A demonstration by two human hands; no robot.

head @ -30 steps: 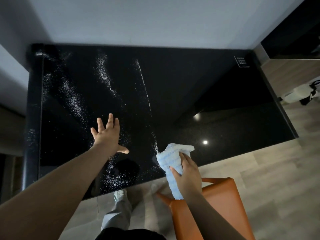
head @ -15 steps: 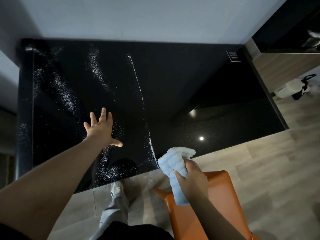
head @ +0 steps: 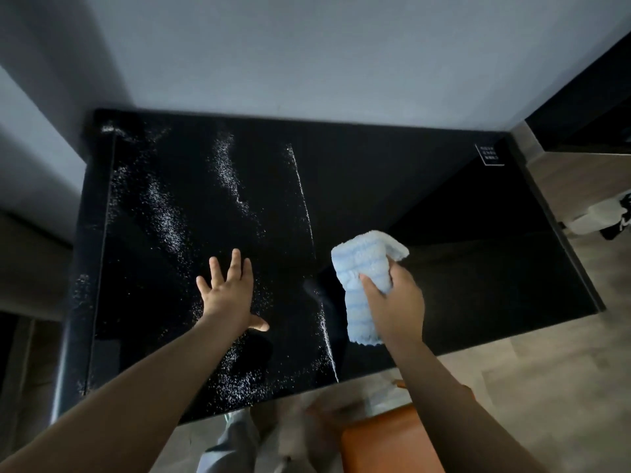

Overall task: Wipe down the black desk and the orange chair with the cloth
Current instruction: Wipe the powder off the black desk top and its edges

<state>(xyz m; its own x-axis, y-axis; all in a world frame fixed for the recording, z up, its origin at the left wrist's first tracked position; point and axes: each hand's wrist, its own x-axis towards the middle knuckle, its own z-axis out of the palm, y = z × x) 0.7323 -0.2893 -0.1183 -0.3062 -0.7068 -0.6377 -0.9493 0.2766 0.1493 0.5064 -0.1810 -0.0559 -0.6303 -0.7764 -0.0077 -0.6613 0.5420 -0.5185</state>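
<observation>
Over the near half of the black desk (head: 375, 186), my left hand (head: 228, 295) is flat, palm down, fingers straight and spread and the thumb stuck out to the right. Whether the palm touches the top I cannot tell. My right hand (head: 396, 302), just to the right of it, has its fingers curled round a fluffy light-blue cloth (head: 365, 285), with the thumb pressed across the front. The cloth is folded. One end stands up above my knuckles and the other hangs below my wrist, over the desk's near middle. I cannot tell whether it touches the surface.

White specks (head: 225, 169) run in streaks across the left half of the glossy top, from the far edge to the near one. The right half is plain dark, with a small white-printed label (head: 489, 155) at the far right corner. A grey wall (head: 307, 56) stands behind the desk. The orange chair (head: 382, 445) sits below my right forearm on the wood-look floor (head: 546, 387), beside my grey trouser leg (head: 232, 442).
</observation>
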